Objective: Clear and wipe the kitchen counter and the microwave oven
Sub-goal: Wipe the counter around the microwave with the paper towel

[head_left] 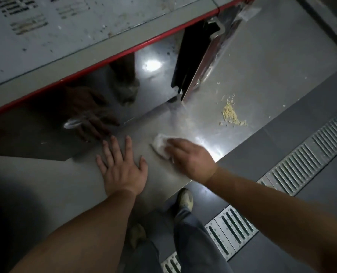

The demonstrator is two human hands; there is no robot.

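- My right hand (191, 156), in the middle of the frame, presses a small crumpled white cloth (160, 143) on the shiny stainless steel kitchen counter (262, 79); my fingers are bent over the cloth and hold it down.
- My left hand (122, 168) lies flat on the same counter just beside it, toward the left, with the fingers straight and spread, and it holds nothing.
- The small pile of pale yellow crumbs (232, 115) lies on the counter toward the upper right of my right hand, apart from the cloth, with bare steel between them.
- The pile is long, and its long axis runs from upper left to lower right.
- My right hand is clearly nearer to the crumbs than my left hand, so I judge that the right hand must carry the cloth toward the upper right to reach them.
- The grey microwave oven with a red edge (85, 36) stands in the upper left of the frame, behind my left hand.
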